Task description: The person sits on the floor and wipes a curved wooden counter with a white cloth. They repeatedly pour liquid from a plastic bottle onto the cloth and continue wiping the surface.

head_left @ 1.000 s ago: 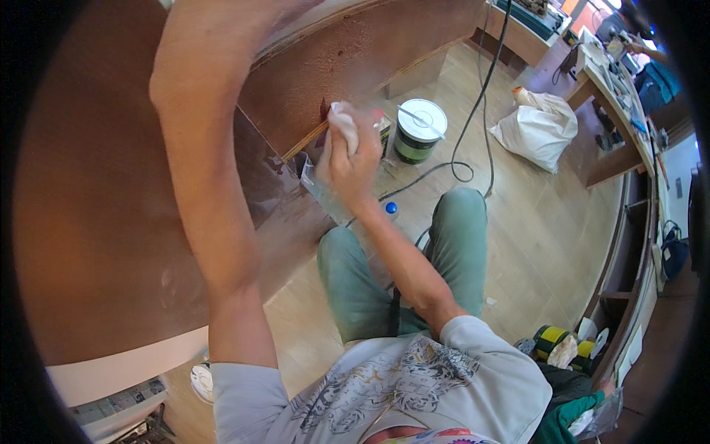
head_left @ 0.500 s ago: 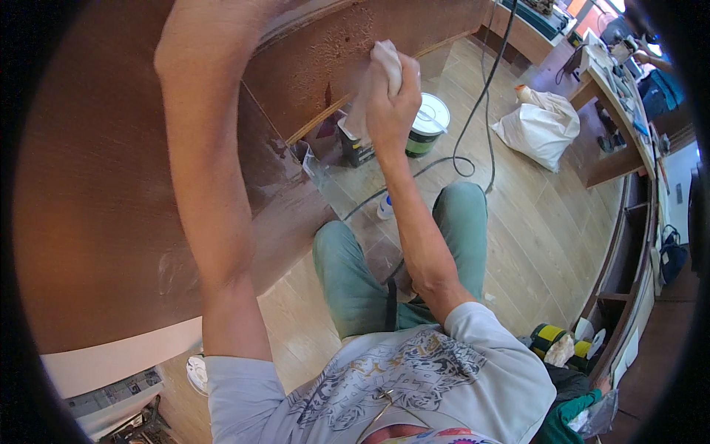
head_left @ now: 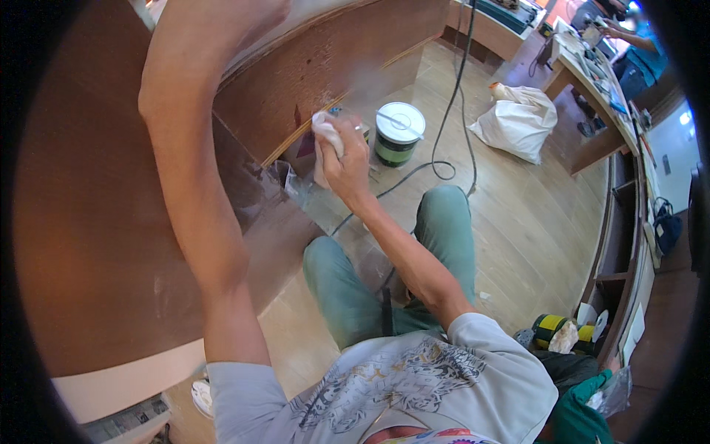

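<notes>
My right hand (head_left: pixel 349 164) is closed round a crumpled white cloth (head_left: pixel 328 137), in front of the lower edge of a brown wooden panel (head_left: pixel 296 78). Whether the cloth touches that edge I cannot tell. Wet-looking patches and small marks show on the panel's face. My left hand (head_left: pixel 214 33) reaches up over the large brown wooden surface (head_left: pixel 89 222) at the left; the frame's top edge cuts it off and its fingers are hidden. Just right of my right hand stands a bucket (head_left: pixel 394 152) with a white lid and a thin stick-like tool (head_left: pixel 399 124) across it.
A dark cable (head_left: pixel 441 164) loops over the tiled floor between my knees and the bucket. Beyond it lies a white sack (head_left: pixel 518 126). At the upper right another person (head_left: pixel 642 55) works by a cluttered wooden bench (head_left: pixel 573 74). Yellow-banded tins (head_left: pixel 549 328) lie at the lower right.
My right hand has moved down and left with the cloth, from the panel's face to near its lower edge. The bucket now shows fully. The view has shifted slightly.
</notes>
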### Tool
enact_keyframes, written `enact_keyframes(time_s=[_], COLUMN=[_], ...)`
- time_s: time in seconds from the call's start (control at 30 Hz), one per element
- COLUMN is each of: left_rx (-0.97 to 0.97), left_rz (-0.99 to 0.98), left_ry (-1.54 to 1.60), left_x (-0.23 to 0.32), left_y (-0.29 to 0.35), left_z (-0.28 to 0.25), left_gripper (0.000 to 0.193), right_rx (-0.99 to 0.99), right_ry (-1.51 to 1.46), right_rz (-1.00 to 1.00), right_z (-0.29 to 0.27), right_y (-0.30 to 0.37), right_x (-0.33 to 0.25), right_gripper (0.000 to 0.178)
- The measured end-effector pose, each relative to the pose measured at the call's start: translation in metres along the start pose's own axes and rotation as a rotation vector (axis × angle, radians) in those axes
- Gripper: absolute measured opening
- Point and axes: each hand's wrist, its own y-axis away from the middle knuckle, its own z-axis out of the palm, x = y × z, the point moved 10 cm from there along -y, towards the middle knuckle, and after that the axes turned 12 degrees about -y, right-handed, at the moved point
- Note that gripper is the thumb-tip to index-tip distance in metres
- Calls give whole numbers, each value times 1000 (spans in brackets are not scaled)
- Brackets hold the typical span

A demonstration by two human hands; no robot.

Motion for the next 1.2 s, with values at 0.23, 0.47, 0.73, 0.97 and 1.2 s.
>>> enact_keyframes(time_s=[0.23, 0.47, 0.73, 0.97, 1.2], left_rx=[19, 95, 111, 76, 22], left_rz=[-39, 2, 20, -32, -55], left_ry=[-210, -172, -200, -157, -175], left_x=[53, 53, 51, 38, 35], left_y=[18, 17, 17, 18, 12], left_z=[-26, -22, -27, -21, -19], left_gripper=[33, 31, 32, 34, 35], right_rx=[38, -358, -194, -469, -309], right_ry=[22, 89, 64, 202, 179], right_rz=[-192, 151, -193, -55, -157], right_z=[-6, -13, -4, -14, -5], right_y=[-106, -51, -104, -91, -78], right_x=[-32, 10, -26, -17, -11], right_gripper=[21, 23, 20, 23, 23])
